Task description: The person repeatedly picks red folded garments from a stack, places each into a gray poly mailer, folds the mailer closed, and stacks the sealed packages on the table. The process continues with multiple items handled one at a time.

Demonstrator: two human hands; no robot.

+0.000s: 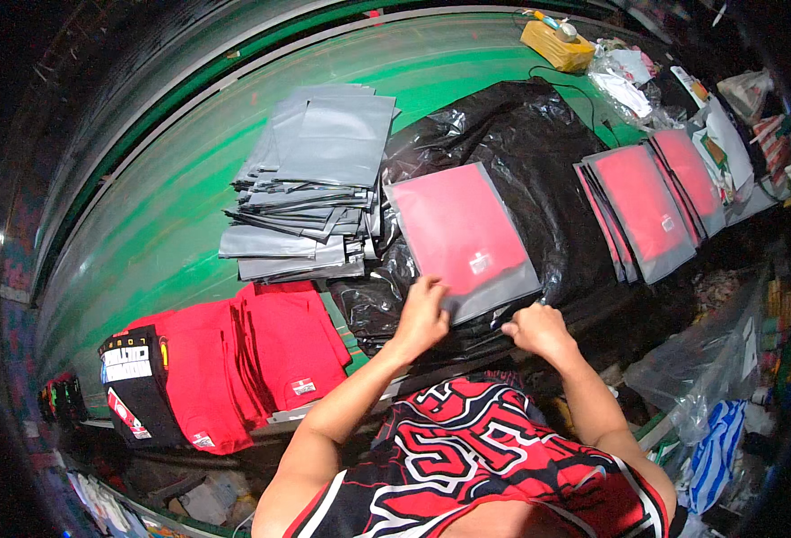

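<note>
A folded red garment in a frosted zip bag (466, 232) lies on black plastic sheeting in front of me. My left hand (428, 311) is at the bag's near left corner, fingers curled; whether it grips the edge is unclear. My right hand (537, 327) is curled near the bag's near right corner, closed around a small dark object whose kind I cannot tell. Left of the bag lies a pile of frosted plastic bags (342, 144). Folded red garments (301, 343) with labels are stacked at the lower left, beside a folded black printed garment (133, 376).
Bagged red garments (637, 202) lie in overlapping rows at the right. A yellow-wrapped box (557, 47), a dark cable (590, 101) and crumpled clear plastic (627, 87) are at the far right of the green table (187, 168). A blue-and-white striped bag (718, 450) is at the lower right.
</note>
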